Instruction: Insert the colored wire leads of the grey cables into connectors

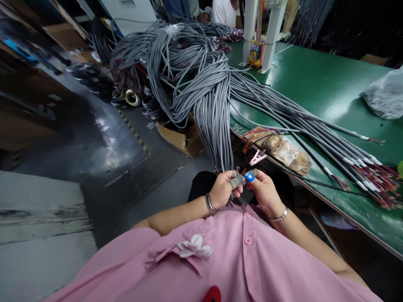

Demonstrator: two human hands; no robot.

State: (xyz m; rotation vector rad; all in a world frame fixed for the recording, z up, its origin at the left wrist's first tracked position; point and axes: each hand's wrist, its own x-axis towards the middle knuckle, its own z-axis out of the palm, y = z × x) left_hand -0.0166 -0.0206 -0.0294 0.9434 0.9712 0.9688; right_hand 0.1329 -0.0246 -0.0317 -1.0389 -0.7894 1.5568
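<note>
In front of the pink shirt, my left hand [222,188] is closed on the end of a grey cable, its fingertips wrapped in grey tape. Thin coloured wires [238,170] fan out above those fingers. My right hand [266,191] meets it from the right, thumb and forefinger pinched together at the wires. At its thumb tip sits a small blue piece [249,177] with a white spot; whether it is worn or held, I cannot tell. A thick bundle of grey cables [217,105] hangs from the table down to my hands. The fingers partly hide the wires.
Along the green table [315,79] lie more grey cables with stripped ends [374,180]. Near its edge are a taped wooden block [283,149] and a pink clip [258,157]. A plastic bag [385,94] lies at right. An open carton [179,140] stands below. A person [223,12] sits behind.
</note>
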